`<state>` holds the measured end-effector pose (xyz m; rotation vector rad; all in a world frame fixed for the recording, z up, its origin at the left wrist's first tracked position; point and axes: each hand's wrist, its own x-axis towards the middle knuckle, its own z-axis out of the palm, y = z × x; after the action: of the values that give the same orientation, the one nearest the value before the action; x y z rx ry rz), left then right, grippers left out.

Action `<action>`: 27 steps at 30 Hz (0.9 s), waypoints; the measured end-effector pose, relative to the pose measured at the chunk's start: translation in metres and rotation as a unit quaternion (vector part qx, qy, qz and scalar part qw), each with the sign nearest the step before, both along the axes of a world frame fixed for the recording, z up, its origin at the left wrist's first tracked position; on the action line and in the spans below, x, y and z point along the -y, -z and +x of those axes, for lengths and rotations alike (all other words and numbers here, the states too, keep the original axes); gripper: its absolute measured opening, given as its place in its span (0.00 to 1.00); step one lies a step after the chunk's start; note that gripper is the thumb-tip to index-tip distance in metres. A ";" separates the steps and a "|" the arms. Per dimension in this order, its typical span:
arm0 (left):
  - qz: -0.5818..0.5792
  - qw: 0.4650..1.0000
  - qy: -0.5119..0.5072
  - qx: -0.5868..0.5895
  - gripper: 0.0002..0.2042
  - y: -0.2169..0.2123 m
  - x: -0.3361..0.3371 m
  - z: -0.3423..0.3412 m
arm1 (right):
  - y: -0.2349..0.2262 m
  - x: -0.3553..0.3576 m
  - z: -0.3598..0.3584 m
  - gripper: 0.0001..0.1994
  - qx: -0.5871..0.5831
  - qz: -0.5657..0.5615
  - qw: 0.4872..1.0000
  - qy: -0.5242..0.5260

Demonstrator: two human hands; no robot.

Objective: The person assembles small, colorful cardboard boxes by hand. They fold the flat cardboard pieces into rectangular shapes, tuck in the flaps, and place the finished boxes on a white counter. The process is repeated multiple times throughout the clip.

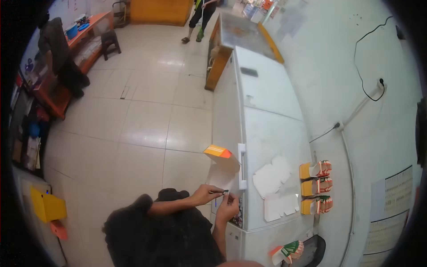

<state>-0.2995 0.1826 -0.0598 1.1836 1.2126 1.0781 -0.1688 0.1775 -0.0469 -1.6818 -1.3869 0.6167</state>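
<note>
Two hands, left [205, 194] and right [227, 207], pinch one small dark item [225, 192] lower centre; white chest freezer [271, 129], tiled floor [133, 124], three orange folded cartons [316, 187].

Flat cartons [276, 178] lie on the freezer lid [267, 133]; folded boxes [316, 187] right of them.

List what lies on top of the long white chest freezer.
On the white chest freezer lie flat white cardboard cut-outs and three folded orange-and-white cartons along the wall side. Its inside is hidden by the closed lid.

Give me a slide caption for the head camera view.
Both hands pinch a small dark object beside a white chest freezer.
</note>
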 end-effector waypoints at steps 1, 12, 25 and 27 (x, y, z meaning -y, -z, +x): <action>-0.004 1.000 0.003 0.018 0.13 0.002 0.001 0.004 | 0.001 0.001 0.002 0.05 -0.004 0.023 1.000 0.005; 0.017 0.998 0.008 0.056 0.12 0.003 0.009 0.022 | 0.011 0.011 0.027 0.05 0.016 0.069 0.997 -0.032; 0.017 1.000 0.008 0.013 0.14 0.007 0.016 0.024 | 0.008 0.013 0.027 0.04 -0.012 0.082 0.996 -0.021; -0.008 0.999 -0.002 0.035 0.14 -0.001 0.019 0.023 | 0.009 0.012 0.024 0.05 -0.019 0.109 0.993 -0.029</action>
<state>-0.2761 0.1632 -0.0585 1.1222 1.1678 1.1023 -0.1450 0.1653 -0.0555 -1.4555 -1.4256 0.5066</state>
